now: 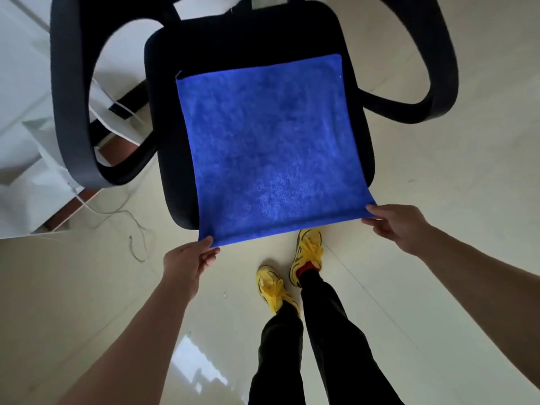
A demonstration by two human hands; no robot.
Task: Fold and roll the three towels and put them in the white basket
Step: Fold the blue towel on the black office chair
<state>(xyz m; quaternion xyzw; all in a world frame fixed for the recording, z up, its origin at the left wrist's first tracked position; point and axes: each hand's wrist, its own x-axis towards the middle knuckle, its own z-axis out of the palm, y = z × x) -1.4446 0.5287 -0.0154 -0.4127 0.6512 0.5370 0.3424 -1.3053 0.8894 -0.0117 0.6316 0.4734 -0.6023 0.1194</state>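
Head view: the blue towel lies spread on the black office chair seat, its near edge past the seat front. The left hand pinches its near left corner, the right hand its near right one. All the cloth lies forward of both grips, so the fold probably goes away from the person.

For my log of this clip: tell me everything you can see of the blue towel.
The blue towel is a plain, roughly square cloth with a soft, fuzzy pile. It lies spread out flat and smooth on the black chair seat, and its near edge hangs past the seat's front. The left hand pinches its near left corner, and the right hand pinches its near right corner.
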